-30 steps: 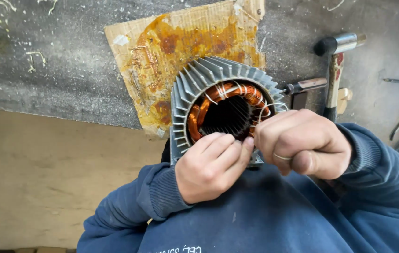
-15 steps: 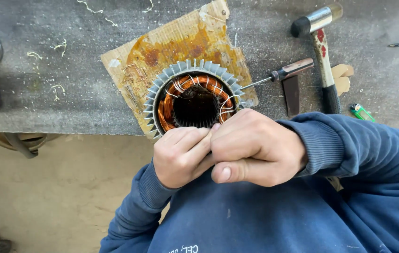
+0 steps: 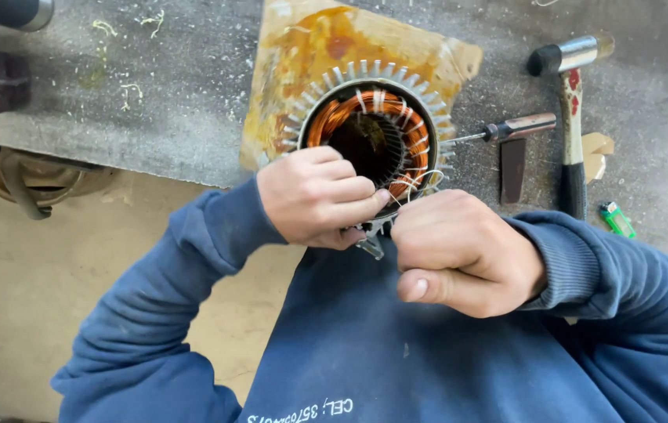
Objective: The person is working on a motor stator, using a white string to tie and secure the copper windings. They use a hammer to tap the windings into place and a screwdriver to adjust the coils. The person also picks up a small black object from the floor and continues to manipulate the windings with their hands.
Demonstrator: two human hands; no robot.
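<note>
grey, dusty table (image 3: 153, 102) up top in the head view, strewn with pale shavings, sandy floor below its edge. finned motor stator (image 3: 369, 129) with copper windings sitting on stained cardboard (image 3: 310, 47) at the near edge of the table. left hand (image 3: 314, 196) curled against the stator's near rim, fingers (image 3: 349, 188) narrowed, pinching thin wire leads. right hand (image 3: 459, 251) just beside it, closed in a fist around the same pale strands — exact grip hidden. screwdriver (image 3: 518, 127), hammer (image 3: 569, 117) and small green lighter (image 3: 616, 219) lying to the right, well apart from both hands. best handled gently — steady pull along the leads, no kinking, stator braced against the rim.
</note>
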